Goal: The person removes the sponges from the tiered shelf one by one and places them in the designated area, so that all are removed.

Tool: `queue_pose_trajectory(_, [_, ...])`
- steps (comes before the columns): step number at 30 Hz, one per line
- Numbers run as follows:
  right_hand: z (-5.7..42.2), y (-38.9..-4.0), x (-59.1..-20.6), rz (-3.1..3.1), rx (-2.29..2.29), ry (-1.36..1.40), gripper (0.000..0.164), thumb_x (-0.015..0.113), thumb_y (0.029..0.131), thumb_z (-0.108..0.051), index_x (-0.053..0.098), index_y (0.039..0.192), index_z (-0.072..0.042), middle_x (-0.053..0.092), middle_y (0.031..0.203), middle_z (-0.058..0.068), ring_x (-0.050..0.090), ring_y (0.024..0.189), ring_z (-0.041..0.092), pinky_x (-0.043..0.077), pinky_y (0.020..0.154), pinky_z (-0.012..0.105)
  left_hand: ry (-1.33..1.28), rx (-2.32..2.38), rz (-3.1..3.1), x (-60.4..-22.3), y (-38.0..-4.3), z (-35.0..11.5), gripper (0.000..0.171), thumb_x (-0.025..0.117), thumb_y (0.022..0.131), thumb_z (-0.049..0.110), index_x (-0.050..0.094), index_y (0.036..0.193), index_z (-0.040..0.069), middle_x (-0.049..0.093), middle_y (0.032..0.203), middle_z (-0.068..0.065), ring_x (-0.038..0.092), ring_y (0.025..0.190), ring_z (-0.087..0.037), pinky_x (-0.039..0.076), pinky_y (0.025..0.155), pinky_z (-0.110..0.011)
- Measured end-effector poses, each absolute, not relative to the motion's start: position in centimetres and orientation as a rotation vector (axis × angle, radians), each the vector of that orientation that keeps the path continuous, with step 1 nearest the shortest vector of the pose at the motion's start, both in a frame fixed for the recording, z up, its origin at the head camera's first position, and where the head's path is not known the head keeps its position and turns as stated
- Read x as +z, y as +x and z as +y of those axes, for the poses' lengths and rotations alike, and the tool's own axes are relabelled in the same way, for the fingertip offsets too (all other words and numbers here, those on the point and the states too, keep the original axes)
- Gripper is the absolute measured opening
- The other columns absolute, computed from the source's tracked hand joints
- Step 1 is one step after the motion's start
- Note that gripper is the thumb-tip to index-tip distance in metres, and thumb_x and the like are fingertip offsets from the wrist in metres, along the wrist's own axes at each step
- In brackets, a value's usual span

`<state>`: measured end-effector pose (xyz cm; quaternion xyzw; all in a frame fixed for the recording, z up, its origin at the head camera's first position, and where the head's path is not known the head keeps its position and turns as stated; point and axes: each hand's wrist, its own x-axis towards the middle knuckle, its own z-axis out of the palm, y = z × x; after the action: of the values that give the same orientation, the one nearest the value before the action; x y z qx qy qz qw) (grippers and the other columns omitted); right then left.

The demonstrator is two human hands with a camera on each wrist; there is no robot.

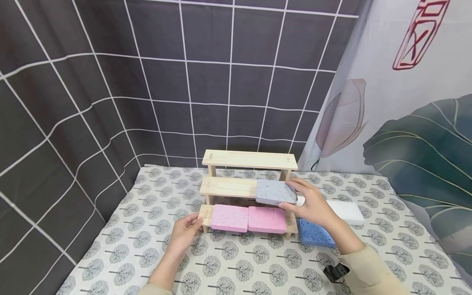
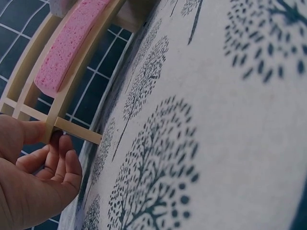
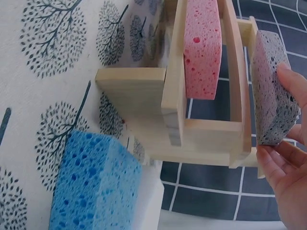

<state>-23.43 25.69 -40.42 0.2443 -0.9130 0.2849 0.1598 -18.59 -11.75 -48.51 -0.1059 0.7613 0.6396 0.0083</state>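
One three-tier wooden rack; its bottom tier carries two pink sponges, side by side. Left hand: thumb and fingers pinch the left end of the bottom tier; right hand: thumb and fingers pinch one grey sponge at the right part of the middle tier (contact with the board cannot be told); one blue sponge and at least one white block lie right of the rack.

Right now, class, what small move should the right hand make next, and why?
I'd probably settle the grey sponge flat on the middle step: the right hand holds it at that step's right end, and the left hand grips the left end of the lowest step, which may lend steadiness.
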Motion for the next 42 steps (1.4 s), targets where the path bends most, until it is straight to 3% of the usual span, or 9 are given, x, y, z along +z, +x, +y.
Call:
queue_pose_trajectory(5, [26.3,-23.2,-40.6,-2.587,0.823,0.705,0.071,0.087,0.078,-0.032,0.061,0.134,0.003,0.058,0.137,0.022,0.056,0.123,0.044,0.045,0.102,0.065,-0.336,2.004,2.370,-48.4,-18.5,-11.7,0.042,0.063,0.099,0.014,0.056,0.134,-0.010,0.068,0.109,-0.014,0.064,0.093,-0.021,0.058,0.078,-0.026])
queue_pose_trajectory(17, [28.7,-22.7,-40.7,-2.577,0.795,0.646,0.069,0.087,0.079,-0.032,0.061,0.134,0.001,0.060,0.136,0.020,0.058,0.119,0.045,0.039,0.098,0.075,-0.320,2.009,2.384,-48.3,-18.5,-11.7,0.041,0.064,0.099,0.013,0.057,0.132,-0.011,0.068,0.106,-0.014,0.064,0.090,-0.021,0.056,0.074,-0.024])
queue_pose_trajectory(29, [30.7,-22.3,-41.3,-2.533,0.770,0.633,0.068,0.088,0.075,-0.026,0.063,0.131,0.002,0.061,0.130,0.024,0.061,0.112,0.045,0.050,0.089,0.068,-0.337,2.004,2.370,-48.2,-18.5,-11.7,0.042,0.063,0.099,0.013,0.056,0.133,-0.011,0.068,0.107,-0.014,0.064,0.090,-0.021,0.057,0.075,-0.024])
queue_pose_trajectory(42, [32.9,-21.6,-41.9,-2.504,0.750,0.597,0.068,0.090,0.071,-0.018,0.063,0.127,0.007,0.061,0.129,0.027,0.058,0.116,0.049,0.048,0.093,0.068,-0.346,1.994,2.376,-48.1,-18.4,-11.7,0.042,0.063,0.099,0.014,0.056,0.133,-0.010,0.068,0.108,-0.015,0.064,0.092,-0.021,0.057,0.076,-0.025])
